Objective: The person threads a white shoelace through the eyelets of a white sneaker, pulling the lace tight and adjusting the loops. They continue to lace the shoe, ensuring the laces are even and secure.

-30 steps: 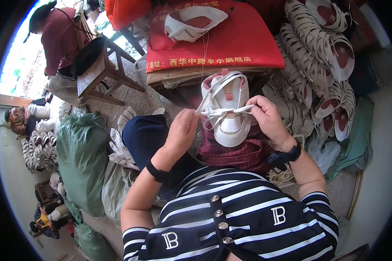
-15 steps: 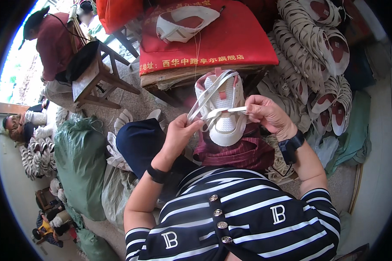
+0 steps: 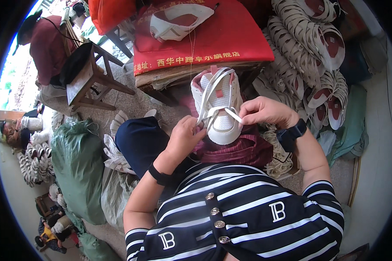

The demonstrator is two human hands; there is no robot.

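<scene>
A white shoe upper [image 3: 223,135] with pink lining lies over my lap, its rounded toe toward me. A flat white shoelace [image 3: 211,93] runs across its tongue and through the lowest eyelets by the toe. My left hand [image 3: 184,139] is closed at the shoe's left side, with a strand of the lace running into its fingers. At the right side, my right hand [image 3: 265,111] pinches the other lace strand between thumb and forefinger. Its outer fingers are curled in. Under the shoe is dark red striped cloth [image 3: 235,152].
Ahead stands a low table with a red cover [image 3: 248,41], another white shoe upper [image 3: 163,26] on it. Stacked uppers [image 3: 292,48] rise at the right. A green sack [image 3: 76,169] and a wooden stool [image 3: 80,89] are at left, where a person [image 3: 50,48] sits.
My right hand has come lower and closer to the toe. The lace strand that stretched straight out to the right now slants down and is shorter. My left hand stays at the shoe's left side.
</scene>
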